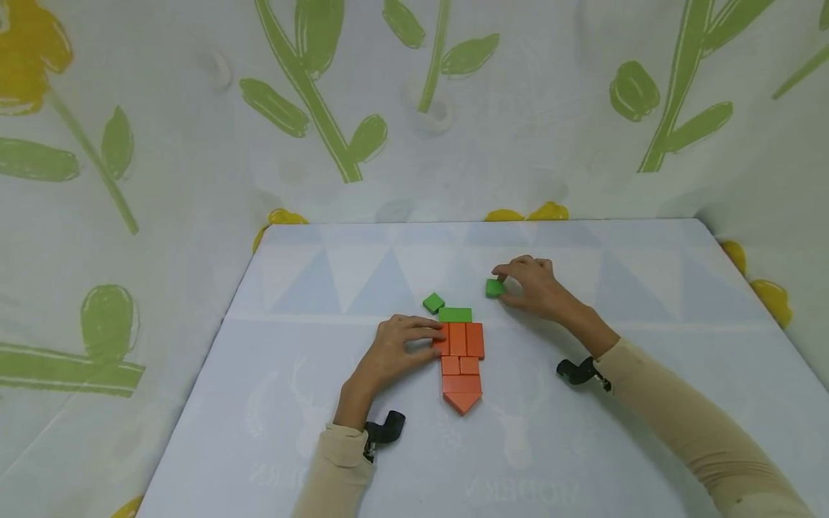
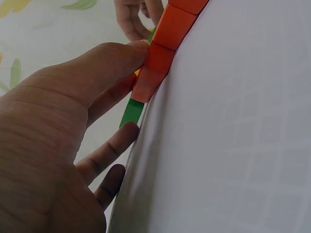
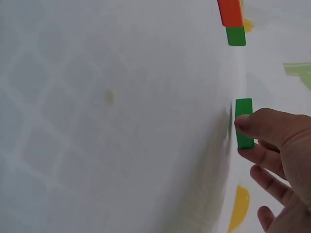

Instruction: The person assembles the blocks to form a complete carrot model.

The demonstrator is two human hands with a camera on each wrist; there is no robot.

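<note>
My right hand (image 1: 534,289) pinches a small green block (image 1: 494,288) between thumb and fingertips near the far side of the table. The right wrist view shows the thumb across the face of this green block (image 3: 244,136). My left hand (image 1: 395,349) rests its thumb and fingertips against the left edge of a flat figure of orange blocks (image 1: 460,365). The figure has three upright blocks on top, smaller ones below and a downward-pointing triangle (image 1: 463,403). A green rectangular block (image 1: 455,315) lies along its top edge.
Another small green block (image 1: 434,303) lies turned at an angle beside the green rectangle's upper left. All blocks lie on a white table (image 1: 311,403) with pale blue triangles. A flower-patterned cloth (image 1: 453,158) hangs behind the table.
</note>
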